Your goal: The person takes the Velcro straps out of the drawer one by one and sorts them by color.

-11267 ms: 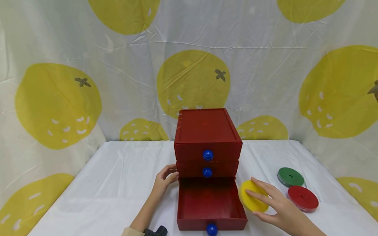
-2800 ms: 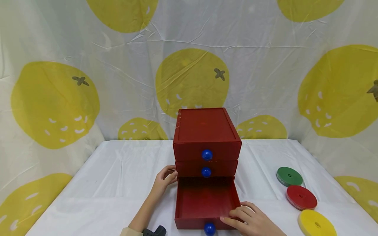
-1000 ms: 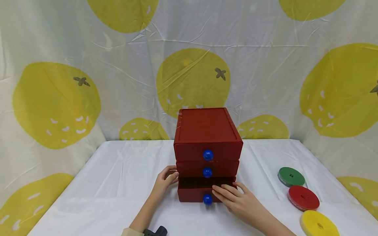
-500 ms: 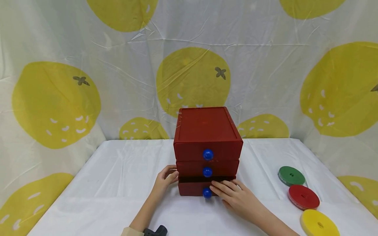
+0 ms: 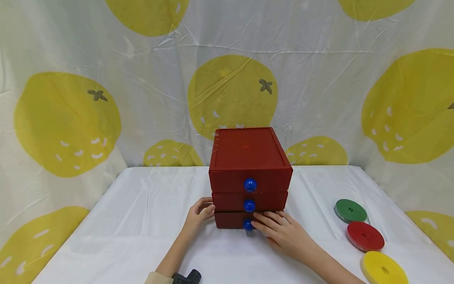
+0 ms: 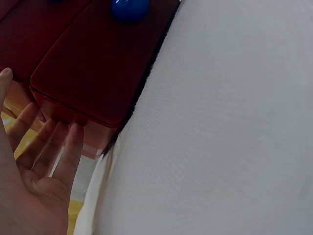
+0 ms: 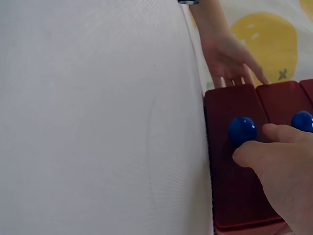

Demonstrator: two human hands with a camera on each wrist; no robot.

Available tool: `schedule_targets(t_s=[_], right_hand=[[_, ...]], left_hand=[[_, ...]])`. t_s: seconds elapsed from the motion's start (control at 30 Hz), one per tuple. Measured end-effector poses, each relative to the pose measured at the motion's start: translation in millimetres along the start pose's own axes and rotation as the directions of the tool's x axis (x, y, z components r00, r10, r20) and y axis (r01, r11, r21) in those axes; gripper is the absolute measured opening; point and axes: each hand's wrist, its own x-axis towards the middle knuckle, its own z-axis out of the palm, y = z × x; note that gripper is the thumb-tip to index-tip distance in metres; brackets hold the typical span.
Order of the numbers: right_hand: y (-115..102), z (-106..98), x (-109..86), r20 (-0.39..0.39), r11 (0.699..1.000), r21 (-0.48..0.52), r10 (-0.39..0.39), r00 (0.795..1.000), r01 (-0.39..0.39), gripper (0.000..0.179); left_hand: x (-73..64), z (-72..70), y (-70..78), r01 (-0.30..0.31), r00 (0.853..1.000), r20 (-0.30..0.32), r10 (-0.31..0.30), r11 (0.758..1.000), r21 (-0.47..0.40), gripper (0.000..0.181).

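Observation:
A red cabinet with three stacked drawers and round blue knobs stands on the white-covered table. My right hand lies with extended fingers against the front of the bottom drawer, to the right of its blue knob. In the right wrist view, the thumb is close beside that knob. My left hand rests against the cabinet's left side, its fingers fairly straight in the left wrist view. All the drawer fronts sit nearly flush. The drawers' insides are hidden.
On the right of the table lie three flat round rolls, apparently of tape: green, red and yellow. A lemon-print curtain hangs behind and at the sides.
My right hand has pushed the bottom drawer in, from pulled far out to nearly flush. The yellow roll, earlier held by that hand, now lies at the right. My left hand stays put.

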Motion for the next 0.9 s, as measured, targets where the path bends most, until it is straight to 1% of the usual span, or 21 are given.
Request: schedule_targets(t_s=[0.03, 0.07, 0.2, 0.27, 0.3, 0.47, 0.57, 0.8, 0.9], right_hand=[[0.2, 0.0, 0.5, 0.007, 1.0, -0.006, 0.003, 1.0, -0.003, 0.066], [0.3, -0.1, 0.8, 0.014, 1.0, -0.011, 0.006, 1.0, -0.006, 0.068], [-0.3, 0.5, 0.7, 0.031, 1.0, -0.02, 0.013, 0.999, -0.012, 0.068], [-0.8, 0.9, 0.4, 0.037, 1.0, -0.018, 0.017, 0.999, -0.016, 0.068], [-1.1, 1.1, 0.3, 0.04, 1.0, -0.017, 0.018, 0.999, -0.018, 0.068], [-1.0, 1.9, -0.4, 0.035, 1.0, -0.009, 0.019, 0.999, -0.019, 0.066], [-0.5, 3.2, -1.8, 0.021, 1.0, 0.016, 0.014, 1.0, -0.015, 0.064], [0.4, 5.6, -4.4, 0.008, 0.992, 0.122, 0.02, 1.0, -0.021, 0.059], [0.1, 4.9, -4.4, 0.004, 0.987, 0.157, 0.031, 1.0, -0.032, 0.059]], left_hand=[[0.4, -0.1, -0.2, 0.001, 1.0, 0.001, -0.001, 1.0, -0.003, 0.027], [-0.4, 0.7, 3.1, 0.008, 1.0, 0.002, -0.008, 1.0, -0.004, 0.026], [-0.4, 0.6, 2.6, 0.012, 1.0, 0.0, -0.012, 1.0, -0.015, 0.026], [-0.9, 0.6, 3.1, 0.009, 1.0, -0.002, -0.009, 1.0, -0.007, 0.027], [-0.3, -0.2, 0.0, 0.002, 1.0, -0.002, -0.002, 1.0, -0.006, 0.027], [-1.6, -0.4, 0.7, -0.008, 1.0, 0.002, 0.008, 1.0, 0.01, 0.028], [-1.6, -0.1, 0.9, -0.008, 1.0, 0.001, 0.008, 1.0, 0.002, 0.028], [0.3, 0.5, 1.0, 0.001, 1.0, -0.004, -0.001, 1.0, -0.01, 0.027], [0.5, 0.4, 1.2, -0.02, 1.0, 0.008, 0.02, 1.0, 0.003, 0.027]])
